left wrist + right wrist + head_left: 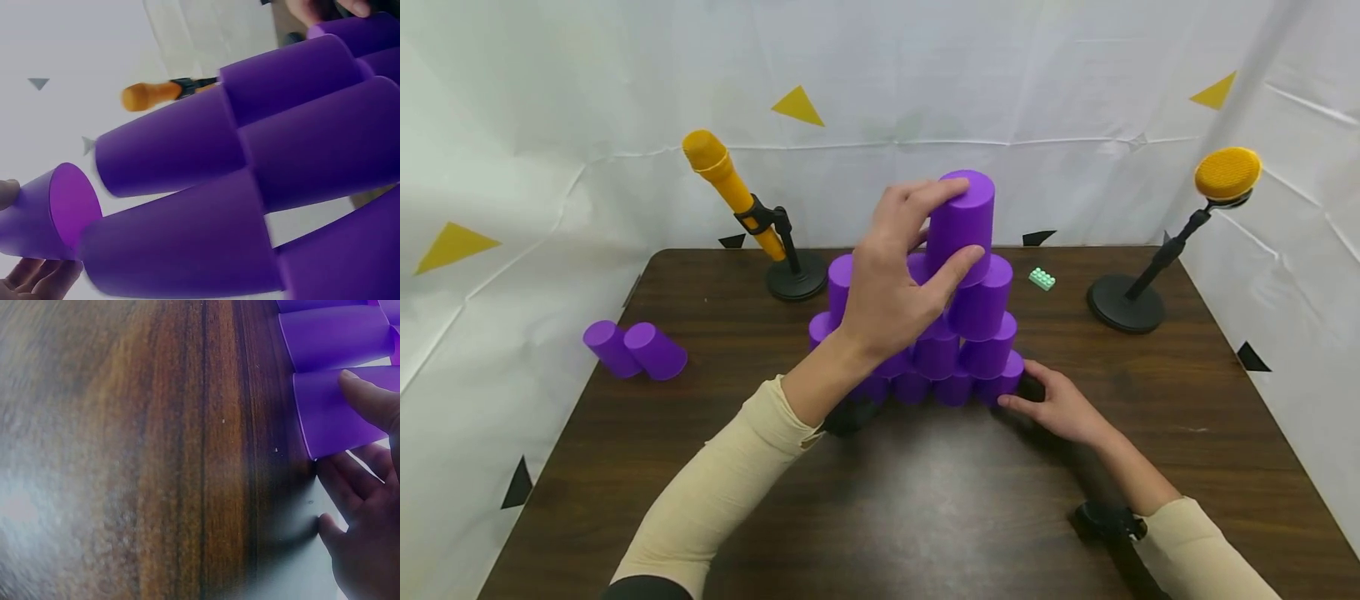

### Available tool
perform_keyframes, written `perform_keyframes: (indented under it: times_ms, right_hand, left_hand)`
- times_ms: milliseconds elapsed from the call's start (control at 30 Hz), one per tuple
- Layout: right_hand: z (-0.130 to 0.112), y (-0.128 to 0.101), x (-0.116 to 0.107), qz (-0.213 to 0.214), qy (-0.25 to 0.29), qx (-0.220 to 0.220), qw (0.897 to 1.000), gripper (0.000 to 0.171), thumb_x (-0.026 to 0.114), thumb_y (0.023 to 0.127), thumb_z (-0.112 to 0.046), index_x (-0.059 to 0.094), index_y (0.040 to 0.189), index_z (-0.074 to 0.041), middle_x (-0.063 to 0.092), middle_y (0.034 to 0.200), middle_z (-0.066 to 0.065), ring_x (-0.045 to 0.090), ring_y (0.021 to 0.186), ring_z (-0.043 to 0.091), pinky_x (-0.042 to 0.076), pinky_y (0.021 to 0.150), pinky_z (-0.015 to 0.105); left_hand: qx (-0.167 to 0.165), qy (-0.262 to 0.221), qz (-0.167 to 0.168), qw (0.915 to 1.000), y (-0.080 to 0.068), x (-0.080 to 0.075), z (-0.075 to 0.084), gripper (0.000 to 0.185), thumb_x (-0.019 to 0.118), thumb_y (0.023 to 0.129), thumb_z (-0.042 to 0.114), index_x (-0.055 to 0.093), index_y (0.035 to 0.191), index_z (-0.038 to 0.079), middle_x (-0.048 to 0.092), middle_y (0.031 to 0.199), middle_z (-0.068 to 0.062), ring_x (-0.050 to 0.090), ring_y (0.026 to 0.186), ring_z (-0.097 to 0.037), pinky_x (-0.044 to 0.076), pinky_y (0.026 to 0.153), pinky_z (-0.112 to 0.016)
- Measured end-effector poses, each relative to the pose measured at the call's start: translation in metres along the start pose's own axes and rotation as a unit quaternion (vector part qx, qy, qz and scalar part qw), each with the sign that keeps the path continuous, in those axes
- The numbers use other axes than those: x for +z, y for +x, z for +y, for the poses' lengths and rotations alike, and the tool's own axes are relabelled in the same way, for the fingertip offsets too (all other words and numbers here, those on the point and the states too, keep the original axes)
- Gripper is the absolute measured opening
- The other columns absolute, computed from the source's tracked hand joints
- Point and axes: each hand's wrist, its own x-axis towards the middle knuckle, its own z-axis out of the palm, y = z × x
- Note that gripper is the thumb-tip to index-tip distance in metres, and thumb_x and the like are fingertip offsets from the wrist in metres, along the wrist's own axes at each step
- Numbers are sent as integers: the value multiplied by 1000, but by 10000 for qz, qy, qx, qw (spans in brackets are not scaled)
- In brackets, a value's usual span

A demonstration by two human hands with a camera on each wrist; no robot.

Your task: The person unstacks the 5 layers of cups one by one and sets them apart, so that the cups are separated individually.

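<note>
Purple cups stand upside down in a stacked pyramid [936, 354] at the middle of the table. My left hand [895, 279] grips one purple cup [961, 225] at the top right of the stack, thumb low on its side and fingers near its base. In the left wrist view that cup's open mouth [74, 203] faces the upper cups, its rim overlapping one of them [181, 240]. Low on the right, my right hand [1063, 404] holds the end cup [334, 415] of the bottom row between thumb and fingers. My left forearm hides part of the pyramid's left side.
Two purple cups [657, 350] lie close together at the table's left edge. A yellow microphone [726, 179] on a stand is behind the pyramid to the left; a round yellow one [1227, 175] stands at back right. A small green toy brick [1042, 278] lies behind the stack.
</note>
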Motion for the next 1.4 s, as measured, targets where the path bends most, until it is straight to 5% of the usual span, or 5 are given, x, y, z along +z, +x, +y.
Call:
perform_keyframes:
  times_ms: [267,533,700,900,1400]
  right_hand:
    - [2,2,0,-5,-78,38,10000,69,73,90,-32,44,144,-1,52,139,22,42,133,41,29,108,61]
    - [2,0,1,13,-51,70,10000,69,73,90,-32,44,144,-1,52,140,22,41,134,41,29,108,60]
    - [1,-1,0,39,-94,79,9999,69,73,90,-32,44,144,0,52,139,22,42,133,41,30,108,61]
    - [0,-1,1,75,-79,64,9999,70,72,90,-32,43,145,0,50,141,22,41,134,40,29,108,61]
    - [-1,-1,1,43,5,26,10000,68,72,90,-30,44,144,0,51,140,21,42,133,40,30,107,62]
  left_hand:
    - [-31,166,1433,9895,-8,-57,18,42,76,81,2,60,120,-5,58,116,-16,60,99,-26,59,72,-37]
    - [-1507,1643,2462,9432,-57,-143,9,42,77,79,7,62,119,0,61,114,-1,66,97,-23,57,78,-29]
    - [-2589,2651,2271,9006,-126,-185,-46,47,83,74,9,66,117,7,60,109,-3,60,95,-15,54,74,-19]
    - [-3010,3382,1584,8775,-190,-207,-97,47,86,73,13,66,115,8,60,110,-13,60,95,-19,56,80,-32]
    - [-3673,3857,1059,8397,-218,-210,-119,42,86,72,11,65,108,6,62,104,-19,59,91,-36,46,79,-51]
